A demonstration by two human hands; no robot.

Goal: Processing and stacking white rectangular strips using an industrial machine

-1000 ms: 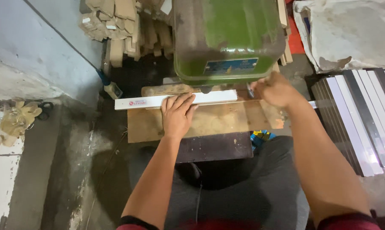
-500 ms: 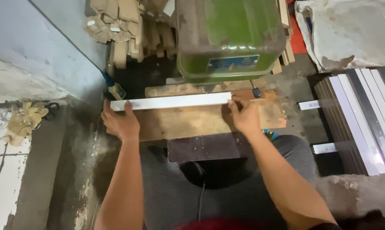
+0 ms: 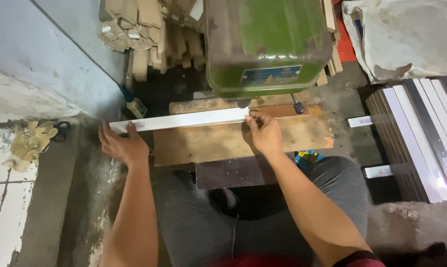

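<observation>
Nearest the camera, the person's grey-clad knees frame a dark slab that sits under the near edge of a worn wooden board point(image 3: 263, 141), the working surface in front of the machine. On that board lies a long white strip point(image 3: 184, 119), running left to right along its far edge and overhanging the left edge.

The left hand point(image 3: 121, 144) grips the overhanging left end, fingers curled over the strip's top and thumb beneath. The right hand point(image 3: 265, 132) pinches the right end with its fingertips, closed on the strip just under the machine's head.

Just beyond, the green machine point(image 3: 268, 42) stands over the far edge of the board; the strip's right end sits directly below its front. As a judgement, the strip looks lined up for working rather than worked: no cut or mark shows on it, so the machine step appears not yet done.

Off to the right lies a stack of long white and dark strips point(image 3: 421, 133). Farther back, wooden offcuts point(image 3: 144, 29) are piled against the wall.
</observation>
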